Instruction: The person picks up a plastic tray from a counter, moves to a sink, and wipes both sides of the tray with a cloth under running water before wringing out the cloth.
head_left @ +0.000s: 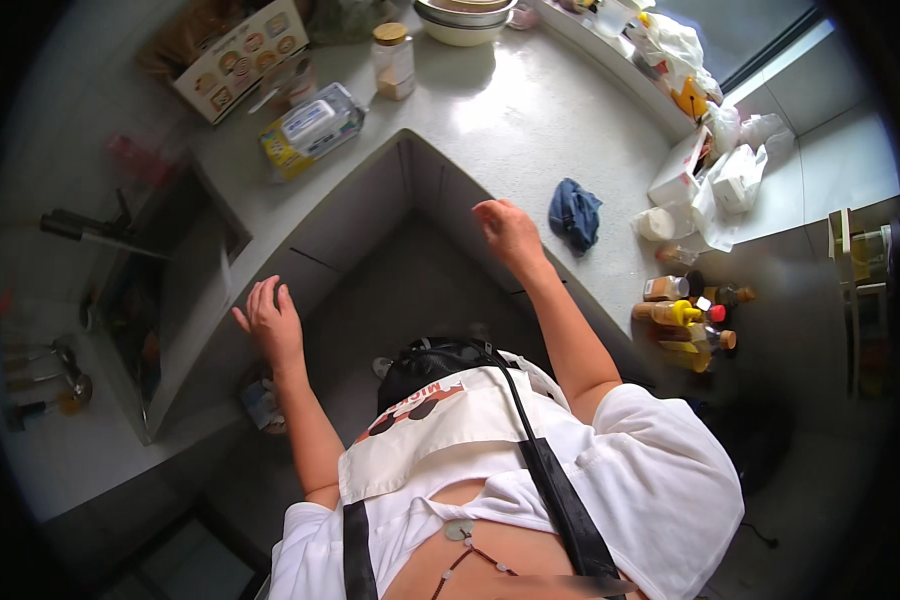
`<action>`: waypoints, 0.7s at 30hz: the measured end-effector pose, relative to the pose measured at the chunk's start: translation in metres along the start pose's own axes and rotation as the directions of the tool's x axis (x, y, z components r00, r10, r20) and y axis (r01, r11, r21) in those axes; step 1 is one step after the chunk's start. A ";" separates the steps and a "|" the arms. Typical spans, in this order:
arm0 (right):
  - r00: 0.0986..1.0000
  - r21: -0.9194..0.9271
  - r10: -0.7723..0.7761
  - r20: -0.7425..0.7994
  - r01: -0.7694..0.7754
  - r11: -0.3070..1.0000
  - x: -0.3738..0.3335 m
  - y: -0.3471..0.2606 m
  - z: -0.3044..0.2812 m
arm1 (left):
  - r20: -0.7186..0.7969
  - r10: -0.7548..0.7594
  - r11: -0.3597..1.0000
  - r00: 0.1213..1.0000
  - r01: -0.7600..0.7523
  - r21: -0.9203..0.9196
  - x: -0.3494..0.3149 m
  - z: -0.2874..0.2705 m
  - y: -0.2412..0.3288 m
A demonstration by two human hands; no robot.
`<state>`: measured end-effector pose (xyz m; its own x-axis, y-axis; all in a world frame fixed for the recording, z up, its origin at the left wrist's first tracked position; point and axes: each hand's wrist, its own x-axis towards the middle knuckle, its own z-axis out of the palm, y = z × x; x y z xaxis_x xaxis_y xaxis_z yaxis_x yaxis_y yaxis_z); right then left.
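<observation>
My left hand [272,322] is raised beside the edge of the left counter, its fingers apart and nothing in it. Over the inner edge of the right counter is my right hand [510,235]; its fingers are curled in, and I see nothing held in them. A crumpled dark blue cloth [575,215] lies on the counter just right of that hand. On the far counter are a yellow and grey pack of wipes [312,130] and a glass jar [394,62] with a wooden-looking lid.
The counter [530,130] bends round a corner in front of me. A sink [160,290] is at the left. Several bottles [685,312] stand at the right, below white plastic bags [735,180]. Stacked bowls [462,25] and a printed box [242,62] sit at the back.
</observation>
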<state>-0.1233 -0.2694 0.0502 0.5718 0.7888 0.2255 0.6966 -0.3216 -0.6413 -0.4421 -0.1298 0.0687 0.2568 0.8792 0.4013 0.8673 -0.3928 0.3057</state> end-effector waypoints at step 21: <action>0.992 0.059 -0.061 0.113 0.054 0.997 0.062 0.051 0.024 | -0.246 -0.230 0.973 0.942 0.231 -0.026 -0.049 -0.029 -0.016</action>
<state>-0.0628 -0.2239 0.0138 0.4758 0.8610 0.1799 0.7000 -0.2469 -0.6701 -0.4809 -0.1750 0.0692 -0.0626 0.8518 0.5201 0.8915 -0.1865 0.4128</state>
